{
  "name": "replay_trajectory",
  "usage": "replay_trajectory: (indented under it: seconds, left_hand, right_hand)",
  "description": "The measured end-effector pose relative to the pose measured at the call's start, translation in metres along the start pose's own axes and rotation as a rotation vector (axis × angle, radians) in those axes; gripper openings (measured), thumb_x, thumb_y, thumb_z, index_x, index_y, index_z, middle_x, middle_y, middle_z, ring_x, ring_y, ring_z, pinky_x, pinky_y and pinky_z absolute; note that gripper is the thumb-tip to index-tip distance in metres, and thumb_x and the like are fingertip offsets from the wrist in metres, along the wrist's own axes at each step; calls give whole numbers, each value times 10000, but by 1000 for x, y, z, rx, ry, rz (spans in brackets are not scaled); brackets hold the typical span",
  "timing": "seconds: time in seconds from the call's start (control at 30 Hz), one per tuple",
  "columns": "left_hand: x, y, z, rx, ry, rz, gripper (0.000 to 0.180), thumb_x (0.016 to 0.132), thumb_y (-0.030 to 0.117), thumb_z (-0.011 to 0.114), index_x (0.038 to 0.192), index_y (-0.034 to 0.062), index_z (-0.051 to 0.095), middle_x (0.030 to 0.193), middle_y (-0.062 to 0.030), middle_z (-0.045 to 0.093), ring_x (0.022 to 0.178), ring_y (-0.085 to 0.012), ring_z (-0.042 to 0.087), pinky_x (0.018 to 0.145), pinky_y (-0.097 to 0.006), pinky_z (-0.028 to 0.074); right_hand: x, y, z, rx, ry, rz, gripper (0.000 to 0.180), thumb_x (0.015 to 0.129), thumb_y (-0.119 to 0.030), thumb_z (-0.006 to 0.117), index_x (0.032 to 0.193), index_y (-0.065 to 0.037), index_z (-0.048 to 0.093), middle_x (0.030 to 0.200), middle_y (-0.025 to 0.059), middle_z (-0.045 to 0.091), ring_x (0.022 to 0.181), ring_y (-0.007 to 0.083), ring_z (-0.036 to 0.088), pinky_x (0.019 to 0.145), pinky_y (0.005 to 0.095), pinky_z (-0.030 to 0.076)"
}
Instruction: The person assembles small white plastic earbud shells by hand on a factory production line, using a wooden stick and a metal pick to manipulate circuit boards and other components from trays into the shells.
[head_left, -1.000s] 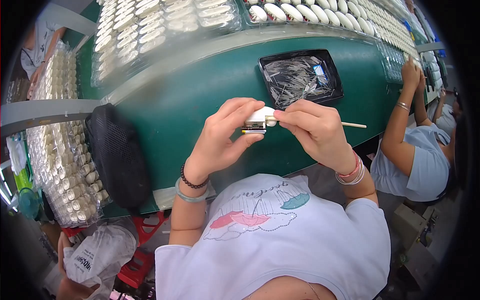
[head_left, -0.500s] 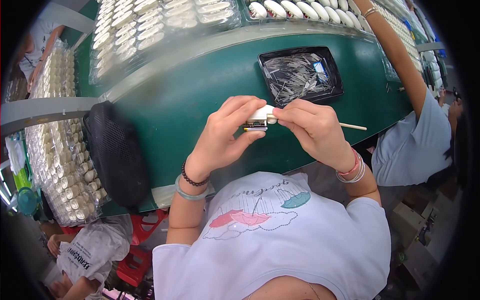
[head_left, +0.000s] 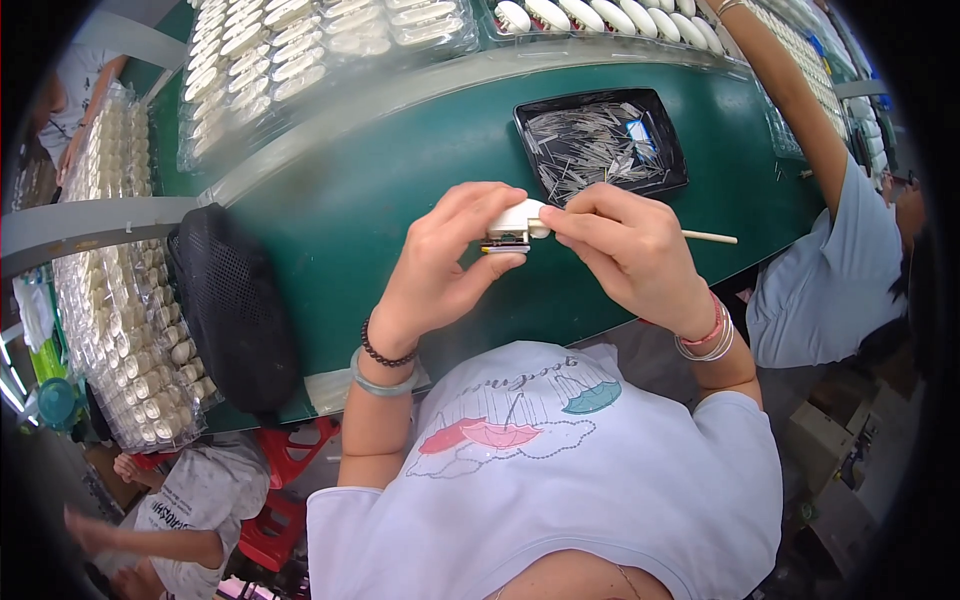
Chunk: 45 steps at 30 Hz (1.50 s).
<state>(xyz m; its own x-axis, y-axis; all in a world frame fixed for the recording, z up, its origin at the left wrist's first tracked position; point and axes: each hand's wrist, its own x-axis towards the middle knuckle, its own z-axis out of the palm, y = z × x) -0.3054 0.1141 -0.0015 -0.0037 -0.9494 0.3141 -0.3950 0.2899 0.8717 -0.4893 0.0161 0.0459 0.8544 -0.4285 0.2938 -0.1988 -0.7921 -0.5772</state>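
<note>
My left hand is closed on a small white plastic housing, with fingers on top and the thumb below. The housing's near side is open, and dark and yellowish inner parts show there, too small to name. My right hand pinches a thin pale stick, whose back end juts out to the right beyond the knuckles. Right fingertips meet the housing's right end, and they hide the stick's tip. Both hands are held above the green table.
Beyond my hands lies a black tray of thin greyish strips. Clear trays of white housings fill the back, with more stacked at the left. A black mesh bag sits left. A co-worker's arm reaches in at right.
Both my hands, with the housing and stick, have shifted slightly away from me. At the lower left another person's arm has swung outward.
</note>
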Motion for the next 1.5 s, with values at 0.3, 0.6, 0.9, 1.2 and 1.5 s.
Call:
replay_trajectory:
  seconds: [0.3, 0.6, 0.9, 1.2, 1.5]
  left_hand:
    - [0, 2, -3, -195, 41, -15, 467, 699, 38, 701, 1140, 7, 551, 1062, -150, 573, 897, -249, 592, 741, -316, 500]
    - [1, 6, -6, -112, 8, 7, 470, 699, 46, 702, 1144, 11, 555, 1067, -152, 569, 903, -265, 591, 760, -332, 492]
    - [-2, 5, -6, -161, -12, -33, 476, 746, 149, 711, 1154, -30, 543, 1104, -155, 556, 993, -243, 564, 824, -325, 474]
    - [-1, 2, 0, -172, 30, 30, 458, 702, 44, 703, 1133, -8, 556, 1062, -147, 578, 880, -244, 595, 741, -312, 491]
    - [-1, 3, 1, -138, 2, 1, 448, 706, 60, 708, 1121, -18, 559, 1046, -148, 583, 864, -241, 598, 726, -312, 494]
  right_hand:
    - [3, -5, -5, -142, 143, -121, 249, 670, 14, 629, 906, -56, 666, 692, 28, 569, 582, 172, 555, 483, 274, 456]
    - [3, -6, -6, -155, 68, -103, 216, 668, -1, 634, 876, -54, 664, 682, 30, 555, 548, 156, 561, 437, 266, 436]
    - [0, -8, -5, -184, 79, -97, 207, 675, -5, 622, 875, -48, 653, 690, 30, 554, 546, 154, 562, 432, 263, 434]
    - [0, -11, -2, -192, 69, -76, 202, 670, 17, 600, 854, -55, 640, 695, 23, 558, 544, 157, 567, 413, 279, 419]
    - [-3, -2, 3, 11, 27, 7, 201, 682, 41, 590, 862, -33, 635, 686, 53, 559, 523, 217, 558, 435, 309, 416]
